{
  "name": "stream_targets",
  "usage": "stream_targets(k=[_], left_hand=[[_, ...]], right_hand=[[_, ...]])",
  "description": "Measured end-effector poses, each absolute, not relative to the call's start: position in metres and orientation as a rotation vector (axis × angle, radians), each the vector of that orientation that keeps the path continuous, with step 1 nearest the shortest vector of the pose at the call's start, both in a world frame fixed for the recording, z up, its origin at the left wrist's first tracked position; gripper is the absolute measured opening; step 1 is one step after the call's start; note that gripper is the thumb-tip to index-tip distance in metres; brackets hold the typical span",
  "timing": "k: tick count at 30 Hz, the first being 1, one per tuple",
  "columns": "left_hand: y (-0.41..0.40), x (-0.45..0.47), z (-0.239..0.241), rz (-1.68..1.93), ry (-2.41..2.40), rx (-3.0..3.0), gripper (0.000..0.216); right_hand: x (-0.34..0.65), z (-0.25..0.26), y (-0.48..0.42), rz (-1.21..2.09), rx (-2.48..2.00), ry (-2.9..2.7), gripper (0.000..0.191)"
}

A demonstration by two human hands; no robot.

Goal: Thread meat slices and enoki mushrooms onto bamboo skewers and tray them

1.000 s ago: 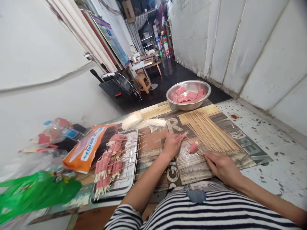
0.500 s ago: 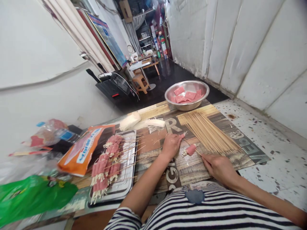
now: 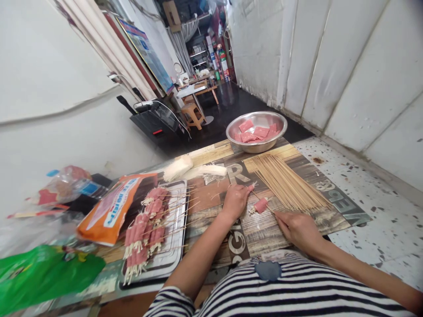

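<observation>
My left hand (image 3: 235, 200) is closed on a small pink meat roll with white mushroom ends, held just above the patterned mat (image 3: 251, 233). My right hand (image 3: 295, 226) pinches the near end of a thin bamboo skewer; a pink meat roll (image 3: 261, 205) sits on its far end, close to my left fingers. A fan of loose bamboo skewers (image 3: 286, 182) lies on the mat to the right. A metal tray (image 3: 172, 246) on the left holds several finished skewers of meat rolls (image 3: 145, 226).
A steel bowl (image 3: 256, 131) with pink meat slices stands at the table's far edge. Enoki mushroom bundles (image 3: 194, 168) lie behind the tray. An orange packet (image 3: 114, 209), plastic bags and a green bag (image 3: 46, 273) crowd the left side. Walls stand close on both sides.
My right hand has slid the skewered roll leftward, closer to my left hand. The view has shifted slightly; the left hand stays in place.
</observation>
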State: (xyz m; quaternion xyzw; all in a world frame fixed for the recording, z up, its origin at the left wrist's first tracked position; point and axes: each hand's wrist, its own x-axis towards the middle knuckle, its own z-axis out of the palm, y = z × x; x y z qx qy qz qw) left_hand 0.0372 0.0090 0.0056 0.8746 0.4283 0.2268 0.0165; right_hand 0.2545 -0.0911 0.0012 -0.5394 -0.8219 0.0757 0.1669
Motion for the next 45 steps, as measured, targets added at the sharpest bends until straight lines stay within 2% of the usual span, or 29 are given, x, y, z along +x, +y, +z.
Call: stream_targets(k=[12,18,24,30,34,40,45], left_hand=[[0.015,0.035,0.002,0.684,1.249,2.703,0.034],[0.015,0.033,0.009,0.587,1.239,2.679,0.037],[-0.001,0.041,0.010,0.654,1.405,2.567,0.028],[0.013,0.053,0.019,0.743,1.613,2.556,0.019],[0.036,0.064,0.021,0.782,1.802,2.573,0.026],[0.039,0.084,0.001,0.767,1.978,2.419,0.024],[0.020,0.084,0.016,0.700,1.968,2.327,0.048]], right_hand=[[0.237,0.017,-0.062,0.083,-1.554,-2.500,0.025],[0.230,0.010,-0.041,0.050,-1.565,-2.578,0.023],[0.229,0.003,-0.042,-0.008,-1.549,-2.563,0.025],[0.239,0.028,-0.018,-0.034,-1.491,-2.563,0.025],[0.252,0.035,0.030,-0.124,-1.340,-2.647,0.026],[0.274,0.009,0.074,-0.115,-1.040,-2.775,0.034],[0.281,0.041,0.078,-0.140,-1.027,-2.617,0.040]])
